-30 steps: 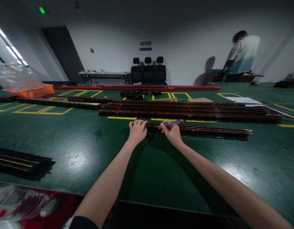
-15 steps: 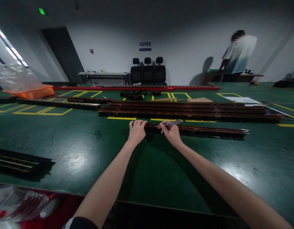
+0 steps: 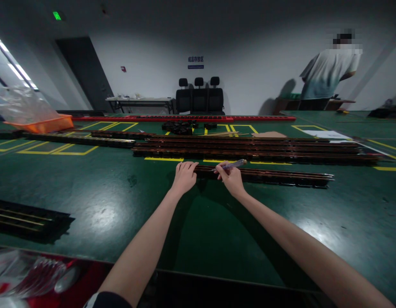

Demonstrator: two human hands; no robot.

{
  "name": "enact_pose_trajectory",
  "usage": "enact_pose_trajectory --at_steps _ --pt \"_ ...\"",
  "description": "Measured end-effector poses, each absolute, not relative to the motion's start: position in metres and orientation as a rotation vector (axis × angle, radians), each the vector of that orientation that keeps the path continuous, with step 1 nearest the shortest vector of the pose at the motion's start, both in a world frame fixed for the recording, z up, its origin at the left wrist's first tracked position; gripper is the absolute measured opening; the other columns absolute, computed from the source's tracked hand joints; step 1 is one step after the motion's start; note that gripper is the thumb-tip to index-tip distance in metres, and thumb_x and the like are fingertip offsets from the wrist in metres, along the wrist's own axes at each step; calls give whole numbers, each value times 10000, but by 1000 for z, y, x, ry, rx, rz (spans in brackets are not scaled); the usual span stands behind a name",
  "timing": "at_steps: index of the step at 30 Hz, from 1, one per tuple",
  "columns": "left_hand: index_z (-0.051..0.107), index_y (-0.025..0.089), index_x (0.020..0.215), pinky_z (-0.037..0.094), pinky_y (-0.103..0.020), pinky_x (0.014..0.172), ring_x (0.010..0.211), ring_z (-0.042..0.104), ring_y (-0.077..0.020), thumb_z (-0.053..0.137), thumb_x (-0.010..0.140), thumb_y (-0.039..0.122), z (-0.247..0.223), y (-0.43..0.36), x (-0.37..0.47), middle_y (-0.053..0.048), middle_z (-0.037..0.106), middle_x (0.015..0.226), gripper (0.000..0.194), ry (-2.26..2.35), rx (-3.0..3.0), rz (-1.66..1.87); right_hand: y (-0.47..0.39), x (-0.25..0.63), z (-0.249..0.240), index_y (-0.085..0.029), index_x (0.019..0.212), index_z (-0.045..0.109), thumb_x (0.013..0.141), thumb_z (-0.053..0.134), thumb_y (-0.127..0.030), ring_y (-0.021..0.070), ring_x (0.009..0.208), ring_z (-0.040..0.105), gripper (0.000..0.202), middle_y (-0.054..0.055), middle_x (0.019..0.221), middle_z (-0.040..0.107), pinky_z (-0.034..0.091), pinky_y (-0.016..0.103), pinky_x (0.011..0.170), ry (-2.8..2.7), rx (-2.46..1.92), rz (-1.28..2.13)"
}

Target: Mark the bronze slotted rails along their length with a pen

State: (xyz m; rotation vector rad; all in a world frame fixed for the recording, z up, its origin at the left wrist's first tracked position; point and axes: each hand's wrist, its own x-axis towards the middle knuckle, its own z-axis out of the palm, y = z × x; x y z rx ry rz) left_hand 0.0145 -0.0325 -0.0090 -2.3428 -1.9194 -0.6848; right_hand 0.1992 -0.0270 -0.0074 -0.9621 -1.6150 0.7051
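Observation:
A long black rail (image 3: 287, 176) with copper-coloured strips along it lies across the green table in front of me. My left hand (image 3: 184, 176) grips its left end, fingers bent over the top and hiding that end. My right hand (image 3: 230, 179) is closed around a slim screwdriver (image 3: 234, 164) with a clear handle. The tool is tilted, its thin tip pointing down and left to the top of the rail, just right of my left hand. Whether the tip touches the rail is too small to tell.
Behind the rail lies a bundle of similar rails (image 3: 249, 149). Black parts (image 3: 177, 127) and a long red rail (image 3: 258, 118) are farther back. An orange basket (image 3: 46, 124) with plastic bags stands left; more rails (image 3: 24, 220) lie near left. A person (image 3: 329, 75) stands at the back right.
The rail has slid very slightly left, and my hands have barely shifted with it. The person at the back has moved to the right and turned.

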Motion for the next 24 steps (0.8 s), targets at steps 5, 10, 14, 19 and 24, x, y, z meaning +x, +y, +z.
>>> enact_pose_trajectory --at_steps 5,10,14,19,24 --pt "532 164 1249 264 -462 1100 1197 479 -256 412 874 320 -8 -32 15 -107 585 1240 424 -1878 -2337 -665 -27 199 -7 -183 760 568 825 542 -448 145 511 587 275 57 687 663 479 271 477 -1600 -974 712" --pt "548 170 1201 269 -477 1074 1178 486 -272 438 873 480 -9 -32 16 -116 594 1204 465 -1872 -2304 -667 -27 199 -8 -182 768 567 823 548 -428 146 515 586 253 59 690 665 485 278 493 -1593 -966 718" --pt "558 174 1171 266 -494 1062 1154 490 -290 462 850 553 -10 -33 18 -122 597 1185 506 -1898 -2253 -643 -27 199 -8 -180 768 571 823 550 -437 146 512 588 264 60 691 668 492 283 497 -1596 -973 719" --pt "560 185 1159 234 -549 1063 1138 495 -311 437 861 563 -10 -34 20 -129 599 1172 497 -1939 -2187 -621 -28 198 -6 -179 769 576 813 563 -482 145 517 596 306 65 717 678 492 274 478 -1620 -961 745" --pt "558 193 1156 226 -565 1065 1146 494 -318 422 876 527 -11 -34 21 -132 596 1184 457 -1947 -2188 -614 -28 198 -6 -180 769 581 802 572 -514 150 517 603 336 74 729 686 491 275 459 -1631 -966 756"
